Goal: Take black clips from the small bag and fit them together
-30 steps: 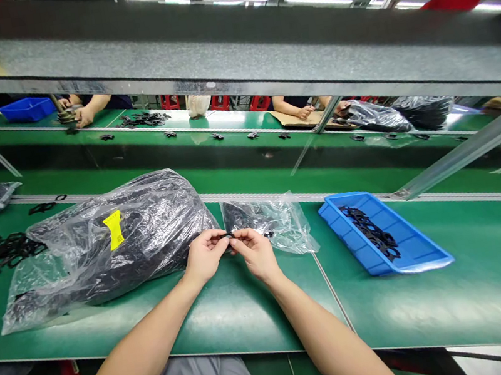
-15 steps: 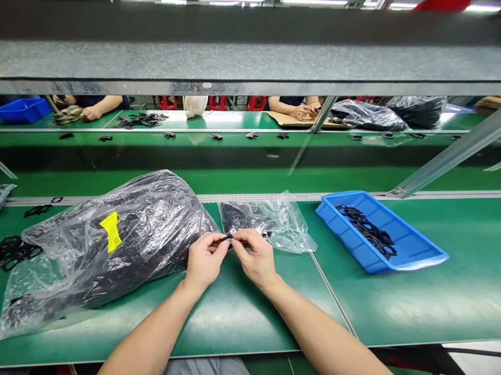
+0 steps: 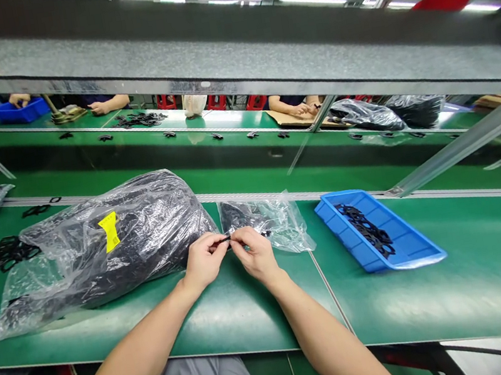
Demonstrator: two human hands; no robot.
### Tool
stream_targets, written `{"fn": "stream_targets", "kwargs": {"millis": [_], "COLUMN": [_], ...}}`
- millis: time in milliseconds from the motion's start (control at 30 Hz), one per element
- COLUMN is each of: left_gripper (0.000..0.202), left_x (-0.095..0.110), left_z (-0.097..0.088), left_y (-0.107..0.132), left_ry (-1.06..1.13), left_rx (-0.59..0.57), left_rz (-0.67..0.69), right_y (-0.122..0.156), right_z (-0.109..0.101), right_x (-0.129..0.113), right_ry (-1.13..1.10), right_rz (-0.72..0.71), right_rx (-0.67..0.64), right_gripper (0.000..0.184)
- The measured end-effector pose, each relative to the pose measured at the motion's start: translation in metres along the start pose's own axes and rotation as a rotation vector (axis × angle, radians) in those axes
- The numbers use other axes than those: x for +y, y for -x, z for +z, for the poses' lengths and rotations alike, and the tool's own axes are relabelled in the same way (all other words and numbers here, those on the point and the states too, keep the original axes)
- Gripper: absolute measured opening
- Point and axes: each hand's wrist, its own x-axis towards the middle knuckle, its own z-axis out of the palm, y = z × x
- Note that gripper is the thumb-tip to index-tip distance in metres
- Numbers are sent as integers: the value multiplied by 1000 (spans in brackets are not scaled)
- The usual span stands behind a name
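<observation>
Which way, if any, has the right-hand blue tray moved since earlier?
No, the blue tray keeps its place beside the table seam; only the view shifted slightly.

Black part (image 3: 226, 239), blue tray (image 3: 413, 239), yellow label (image 3: 109, 230), plain green tabletop (image 3: 486, 267).

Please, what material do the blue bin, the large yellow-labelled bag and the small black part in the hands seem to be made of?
Blue bin: likely moulded plastic, slightly glossy, with ribbed walls.
Large bag: plastic film, judging by shiny wrinkles and transparency.
Small black part: perhaps plastic; finish unclear, fingers hide most.
</observation>
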Motion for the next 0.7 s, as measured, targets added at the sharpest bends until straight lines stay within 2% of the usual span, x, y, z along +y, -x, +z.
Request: {"fn": "stream_targets", "kwargs": {"millis": [167,300,367,500,600,700], "left_gripper": [14,14,14,14,14,14], "left_x": [-3,-1,2,7,7,5], "left_z": [0,-1,-2,-4,-5,-5], "left_y": [0,0,0,-2,-3,-3], "left_ry": [-35,-59,-72,-100,-107,-95], "left_rx": [-21,-37,-50,-93,-114,-117], "left_rz": [26,48,58,87,74,25], "right_y": [1,4,5,2,0,-1], "right_z": [0,5,7,7,5,3], "right_x": [2,5,8,12,11,9], "right_ry": [-10,-166,-300,-478,-469,-338], "right_rz": [73,337,453,569,580,464], "right_rx": [-25,0,11,-11,-49,-80], "right_gripper": [10,7,13,20,20,17]}}
